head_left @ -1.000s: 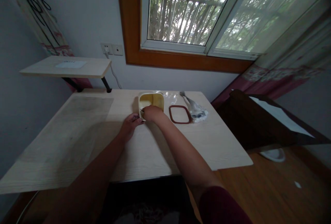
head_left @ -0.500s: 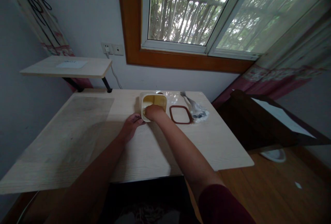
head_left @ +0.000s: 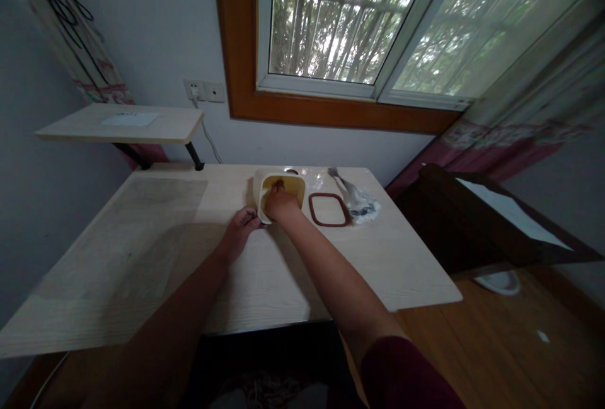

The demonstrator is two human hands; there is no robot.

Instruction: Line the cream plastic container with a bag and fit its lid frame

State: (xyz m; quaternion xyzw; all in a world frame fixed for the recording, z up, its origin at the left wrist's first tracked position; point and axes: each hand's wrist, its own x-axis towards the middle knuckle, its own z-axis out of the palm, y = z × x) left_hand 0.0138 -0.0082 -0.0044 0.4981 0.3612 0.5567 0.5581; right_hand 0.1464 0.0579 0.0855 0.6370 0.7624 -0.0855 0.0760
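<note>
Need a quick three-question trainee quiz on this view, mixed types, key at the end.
1. Which hand reaches inside the open container?
2. True or false: the square red-brown rim lies between the container and the clear plastic bag.
3. Where is the left hand? A) on the plastic bag; B) at the container's near left corner; C) on the raised shelf.

Key: 1. The right hand. 2. True. 3. B.
</note>
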